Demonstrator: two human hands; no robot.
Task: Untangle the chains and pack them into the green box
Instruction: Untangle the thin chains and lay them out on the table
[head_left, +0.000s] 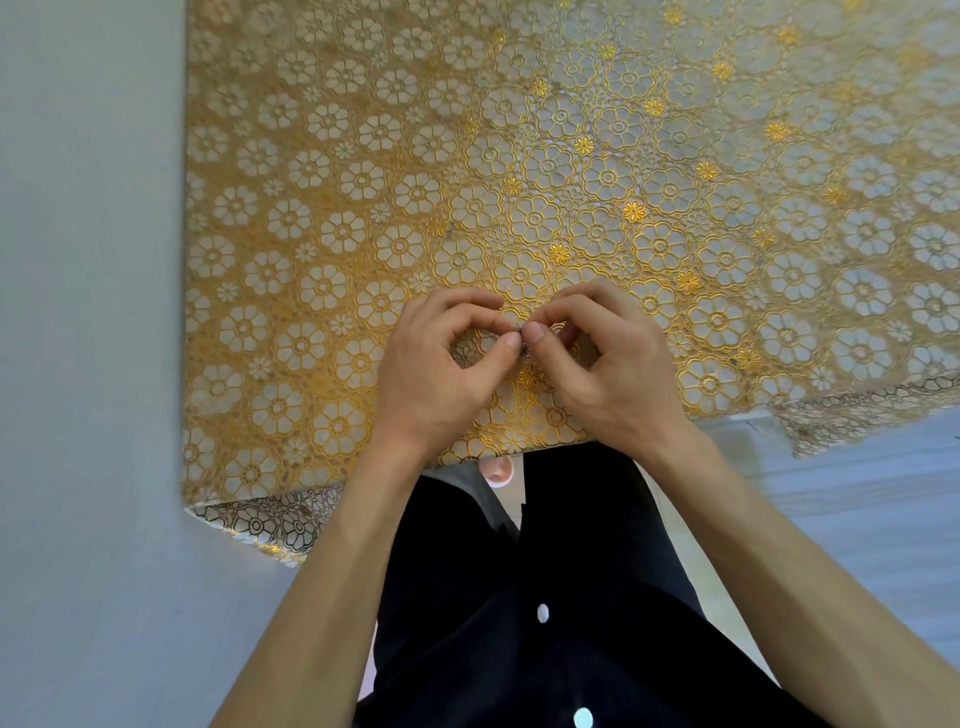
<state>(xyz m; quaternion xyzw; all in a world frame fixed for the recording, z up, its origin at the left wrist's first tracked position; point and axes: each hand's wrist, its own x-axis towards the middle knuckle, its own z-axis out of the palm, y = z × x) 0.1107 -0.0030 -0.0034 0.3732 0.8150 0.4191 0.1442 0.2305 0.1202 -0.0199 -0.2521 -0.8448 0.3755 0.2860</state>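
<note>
**Pinched from both sides: a scrap of chain above the gold tablecloth**

At far left, a plain grey surface (88, 312), running the whole height of the view beside the table. Next to it, the tablecloth (322, 156): gold lace flowers on a pale ground, spread flat, draped over the near edge and folded down at the near-left corner.

Then the left hand (434, 374), held over the cloth close to the near edge. Thumb and forefinger curled into a ring, tips pressed together in a pinch.

Between the two hands, the chain (523, 338). Only a small dark metallic bit showing, gripped from either side, too small to make out links or tangles.

Just right of it, the right hand (608, 369), mirroring the other. Thumb and forefinger likewise closed on the chain, remaining fingers curled loosely behind. Fingertips of the two hands almost touching.

Lower down, bare forearms (332, 571) leading back toward the camera. Between them, a black garment (519, 675) with two white buttons (543, 613).

Just below the cloth's near edge, a small pale pink shape (496, 470), not clear enough to name.

At far right, pale grey floor (857, 519) beyond the hanging hem of the cloth.
</note>
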